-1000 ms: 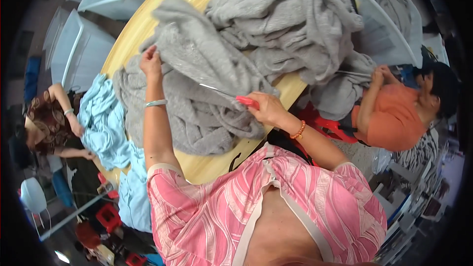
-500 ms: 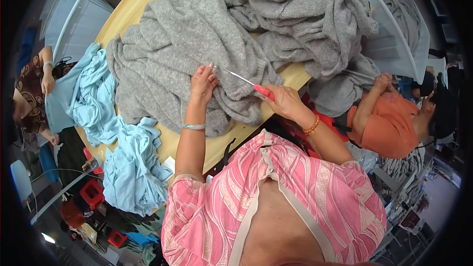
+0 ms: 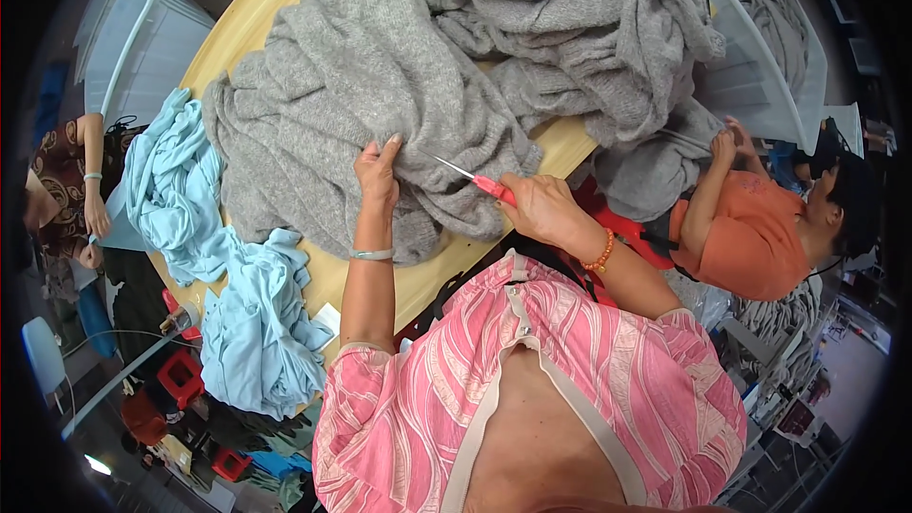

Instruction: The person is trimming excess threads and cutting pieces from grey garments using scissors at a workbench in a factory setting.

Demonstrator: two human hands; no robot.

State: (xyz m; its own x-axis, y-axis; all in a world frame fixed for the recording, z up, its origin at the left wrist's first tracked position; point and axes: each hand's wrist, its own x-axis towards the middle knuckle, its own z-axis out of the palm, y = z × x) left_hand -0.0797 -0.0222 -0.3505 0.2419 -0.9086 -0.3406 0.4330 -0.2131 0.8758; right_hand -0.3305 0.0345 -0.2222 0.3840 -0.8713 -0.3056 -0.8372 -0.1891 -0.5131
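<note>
From where I stand, the grey knit cloth (image 3: 342, 85) lies in loose folds on the round wooden bench (image 3: 249, 19), in the upper middle of the frame. The person's left hand (image 3: 377, 174) rests on its near part, just left of centre, thumb raised; I can't tell whether those fingers pinch the knit or merely lie on it. The right hand (image 3: 543, 209), right of centre, has its fingers wrapped around a red-handled tool (image 3: 494, 191), whose thin metal shaft points up and left toward the left hand, its tip apart from that thumb. A second grey pile (image 3: 579, 28) sits toward the upper right, and light blue cloth (image 3: 256, 342) lies bunched at the lower left of the bench. At the right edge, a co-worker in orange (image 3: 750, 237) handles more grey fabric (image 3: 646, 176) beneath a pale bin (image 3: 741, 95).
</note>
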